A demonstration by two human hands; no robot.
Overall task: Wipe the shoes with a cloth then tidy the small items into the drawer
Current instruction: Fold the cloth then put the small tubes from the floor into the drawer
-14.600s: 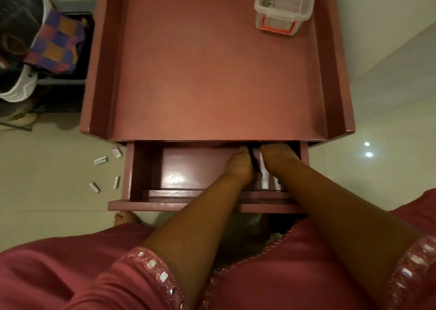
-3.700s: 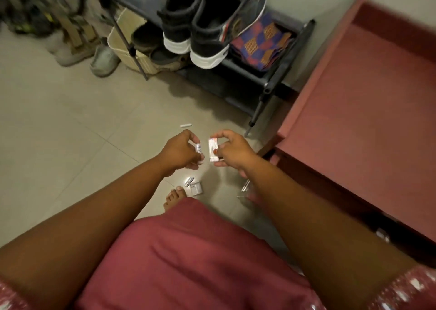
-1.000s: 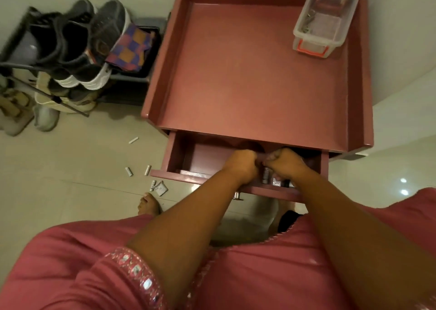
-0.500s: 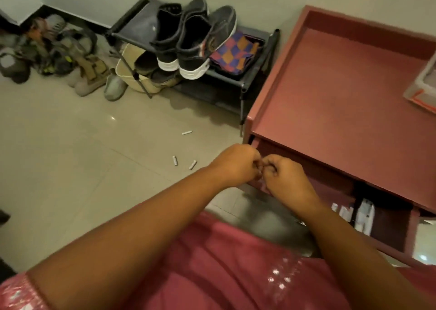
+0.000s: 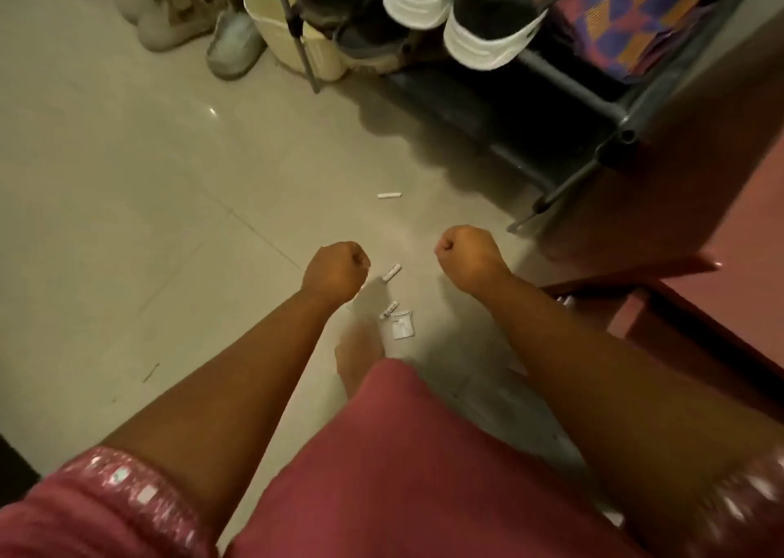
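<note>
My left hand and right hand hover apart, fisted, seemingly empty. Small white tubes and a flat white packet lie between them, not yet drawered.

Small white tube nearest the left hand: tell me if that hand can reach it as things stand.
Probably yes. The small white tube lies on open floor just beside the fisted left hand, nothing between them.

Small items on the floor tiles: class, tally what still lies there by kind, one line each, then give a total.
Small white cylindrical sticks: 3
Flat white paper packets: 1
Total: 4
</note>
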